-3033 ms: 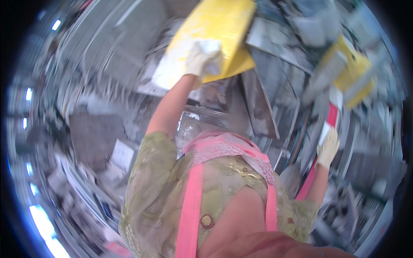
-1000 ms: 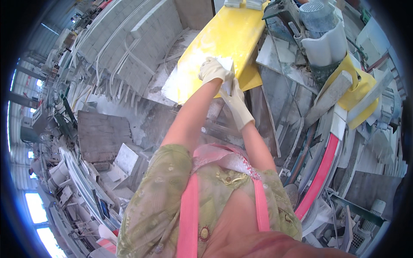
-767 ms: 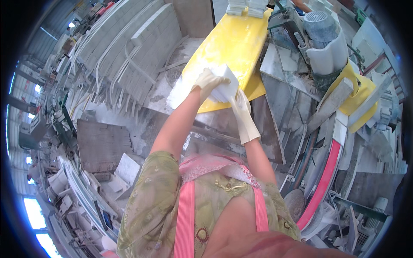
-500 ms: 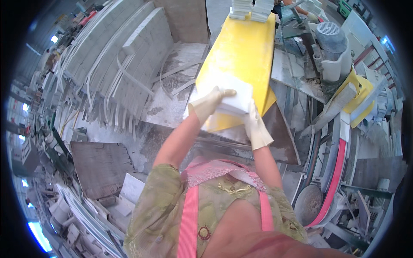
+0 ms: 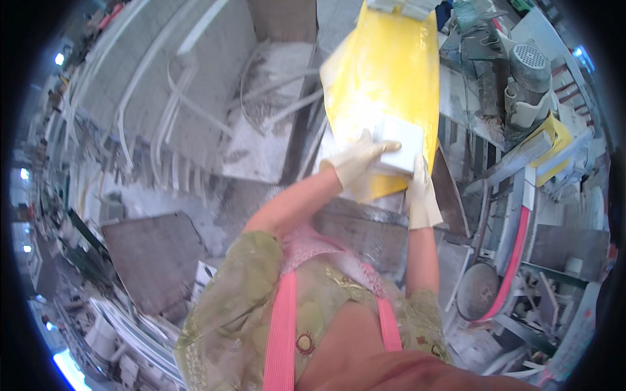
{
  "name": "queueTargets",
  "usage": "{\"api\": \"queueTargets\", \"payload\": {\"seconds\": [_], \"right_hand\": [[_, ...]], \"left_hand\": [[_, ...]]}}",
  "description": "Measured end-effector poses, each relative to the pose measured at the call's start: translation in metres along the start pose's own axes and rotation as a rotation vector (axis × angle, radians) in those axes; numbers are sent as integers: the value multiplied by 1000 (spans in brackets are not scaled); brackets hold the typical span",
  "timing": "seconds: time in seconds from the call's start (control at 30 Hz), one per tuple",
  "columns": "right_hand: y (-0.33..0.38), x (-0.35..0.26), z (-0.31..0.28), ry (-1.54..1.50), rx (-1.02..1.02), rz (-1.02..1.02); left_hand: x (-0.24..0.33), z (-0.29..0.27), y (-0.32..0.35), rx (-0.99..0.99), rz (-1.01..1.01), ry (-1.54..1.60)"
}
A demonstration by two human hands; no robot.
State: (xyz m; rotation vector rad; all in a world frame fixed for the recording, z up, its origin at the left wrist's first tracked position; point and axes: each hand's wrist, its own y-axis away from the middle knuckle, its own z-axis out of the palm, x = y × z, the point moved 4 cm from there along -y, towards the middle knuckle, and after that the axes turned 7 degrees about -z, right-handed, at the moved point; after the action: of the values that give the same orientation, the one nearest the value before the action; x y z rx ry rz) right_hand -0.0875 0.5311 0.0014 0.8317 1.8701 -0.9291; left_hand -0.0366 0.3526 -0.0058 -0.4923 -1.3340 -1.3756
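Looks bright, hazy. Glares white on the yellow sheet (image 5: 385, 81); faintly shades the front of the white block (image 5: 403, 144). Flares blue around a window (image 5: 69, 370), lower left. Blurs the grey slabs (image 5: 212, 81). Bends lines near black corners.

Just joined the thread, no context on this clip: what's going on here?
A person wearing pale gloves has both hands on a white block. The left hand grips it from the left, thumb over the top; the right hand is at its near right corner. The block is over the near end of a yellow sheet; whether it rests there is unclear. More pale pieces sit at the sheet's far end.
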Motion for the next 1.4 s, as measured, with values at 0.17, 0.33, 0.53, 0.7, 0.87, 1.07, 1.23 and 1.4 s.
{"api": "queueTargets", "payload": {"seconds": [0.17, 0.33, 0.53, 0.7, 0.87, 1.07, 1.23, 1.4], "right_hand": [[0, -49, 17, -160, 13, 182], [-34, -96, 64, -245, -25, 6], [-124, -75, 128, 22, 54, -17], [-196, -12, 171, 1001, -46, 132], [-194, 4, 183, 1080, -2, 39], [-198, -9, 177, 1003, 0, 94], [-204, -10, 175, 969, -28, 122], [-204, -11, 170, 914, -33, 145]], "left_hand": [[15, -7, 30, -128, -72, 216], [47, -60, 37, -210, -217, 322], [107, -176, -5, -139, -233, 434], [201, -258, -60, 61, -166, 257], [334, -257, -131, 46, 50, 191], [494, -164, -245, -192, 240, 145], [561, -85, -334, -321, 218, 210], [573, -62, -391, -95, 406, 124]]}}
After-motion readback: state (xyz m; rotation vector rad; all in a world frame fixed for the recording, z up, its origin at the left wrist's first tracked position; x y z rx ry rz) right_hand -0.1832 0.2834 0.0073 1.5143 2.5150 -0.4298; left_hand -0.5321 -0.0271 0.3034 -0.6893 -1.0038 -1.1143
